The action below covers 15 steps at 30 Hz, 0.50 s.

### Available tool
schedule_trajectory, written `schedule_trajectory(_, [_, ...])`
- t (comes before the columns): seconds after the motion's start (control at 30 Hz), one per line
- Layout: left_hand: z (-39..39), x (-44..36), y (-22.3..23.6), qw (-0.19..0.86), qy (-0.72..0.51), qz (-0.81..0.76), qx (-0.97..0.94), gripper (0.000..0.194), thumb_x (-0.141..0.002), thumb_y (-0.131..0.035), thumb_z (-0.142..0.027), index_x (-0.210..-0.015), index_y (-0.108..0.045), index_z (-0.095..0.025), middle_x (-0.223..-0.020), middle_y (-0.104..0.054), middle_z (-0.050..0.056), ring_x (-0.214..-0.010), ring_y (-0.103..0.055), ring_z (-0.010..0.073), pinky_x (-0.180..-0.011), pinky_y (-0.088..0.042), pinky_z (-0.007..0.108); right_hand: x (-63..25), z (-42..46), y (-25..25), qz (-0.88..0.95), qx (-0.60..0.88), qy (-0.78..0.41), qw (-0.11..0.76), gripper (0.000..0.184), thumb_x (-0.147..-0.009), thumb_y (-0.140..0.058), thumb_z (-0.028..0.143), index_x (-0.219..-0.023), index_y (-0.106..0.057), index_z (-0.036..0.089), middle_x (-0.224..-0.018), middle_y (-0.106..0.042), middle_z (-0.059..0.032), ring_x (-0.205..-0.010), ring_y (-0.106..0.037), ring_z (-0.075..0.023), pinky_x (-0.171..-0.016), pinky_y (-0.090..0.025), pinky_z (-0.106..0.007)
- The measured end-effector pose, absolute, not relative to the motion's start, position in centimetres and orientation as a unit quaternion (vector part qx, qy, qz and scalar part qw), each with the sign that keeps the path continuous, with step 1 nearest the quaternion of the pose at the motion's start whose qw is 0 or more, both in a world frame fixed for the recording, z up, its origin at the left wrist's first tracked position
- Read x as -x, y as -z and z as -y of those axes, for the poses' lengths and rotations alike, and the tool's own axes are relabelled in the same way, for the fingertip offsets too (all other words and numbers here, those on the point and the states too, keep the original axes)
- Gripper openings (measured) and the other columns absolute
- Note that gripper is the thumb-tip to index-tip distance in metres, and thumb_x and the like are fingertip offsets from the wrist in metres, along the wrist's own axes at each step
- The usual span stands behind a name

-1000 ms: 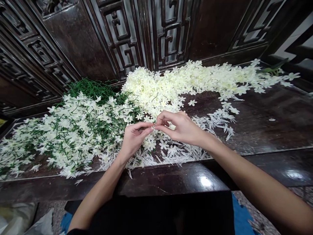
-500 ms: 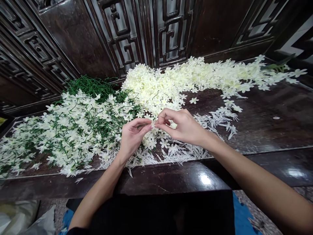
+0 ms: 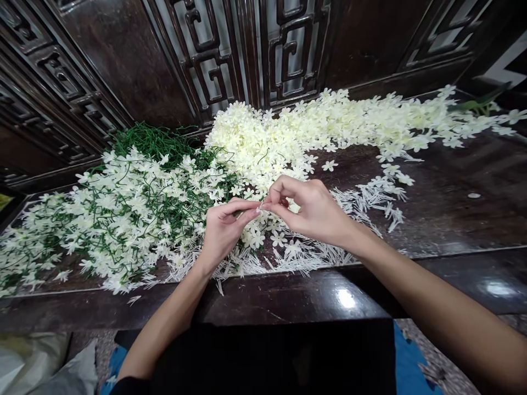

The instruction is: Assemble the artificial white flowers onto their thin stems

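Centrally, the left hand (image 3: 222, 233) and the right hand (image 3: 319, 211) meet fingertip to fingertip above the flowers. The left thumb and forefinger are closed in a pinch on a small white piece (image 3: 259, 209). The right thumb and forefinger are likewise pinched together at this piece, with the forefinger sharply bent. The piece is mostly covered by the fingertips, and its exact shape is too small to tell. Directly behind the hands lies a heap of loose flower heads (image 3: 255, 140), pale yellow to white, extending toward the far right end. To the left lies a broad pile of white flowers with green stems (image 3: 132, 208); a tangle of bare green stems (image 3: 152, 144) sits behind it. Thin white stalks (image 3: 358, 206) are scattered beneath and beside the hands, near the front edge. A single flower head (image 3: 329, 165) lies apart from the heap. All these parts rest on a dark wooden surface (image 3: 444, 214), backed by a carved wooden panel (image 3: 160, 60). Below the front edge, blue cloth (image 3: 411, 362) is visible at floor level.
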State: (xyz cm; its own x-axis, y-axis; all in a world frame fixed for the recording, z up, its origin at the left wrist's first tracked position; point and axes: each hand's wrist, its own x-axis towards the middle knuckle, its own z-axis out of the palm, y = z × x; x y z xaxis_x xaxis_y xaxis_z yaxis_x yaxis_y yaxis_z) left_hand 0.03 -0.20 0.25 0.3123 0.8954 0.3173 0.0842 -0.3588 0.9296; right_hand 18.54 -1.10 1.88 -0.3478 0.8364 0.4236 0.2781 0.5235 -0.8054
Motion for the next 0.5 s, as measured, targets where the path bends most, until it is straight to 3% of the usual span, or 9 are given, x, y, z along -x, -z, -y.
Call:
schedule_trajectory(0.33, [0.41, -0.42, -0.29, 0.384, -0.49, -0.355, -0.698, 0.018, -0.076, -0.072, -0.01, -0.086, -0.075, -0.024, -0.084, -0.074, 0.003, -0.081, -0.067, 0.0164, -0.074, -0.058, 0.033, -18.58, 0.94, -1.46, 0.745, 0.395, -0.323, 0.431, 0.011, -0.08, -0.057, 0.011, -0.076, -0.05, 0.019, -0.067, -0.058, 0.001, -0.061, -0.058, -0.0131, -0.056, -0.05, -0.03])
schedule_trajectory(0.5, [0.37, -0.37, -0.12, 0.392, -0.483, -0.358, -0.697, 0.018, -0.076, -0.071, -0.01, -0.087, -0.075, -0.023, -0.084, -0.074, 0.004, -0.079, -0.067, 0.0166, -0.072, -0.058, 0.033, -18.48, 0.99, -1.43, 0.726, 0.385, -0.353, 0.448, 0.014, -0.079, -0.057, 0.011, -0.072, -0.048, 0.02, -0.068, -0.059, -0.0004, -0.07, -0.063, -0.0159, -0.06, -0.054, -0.032])
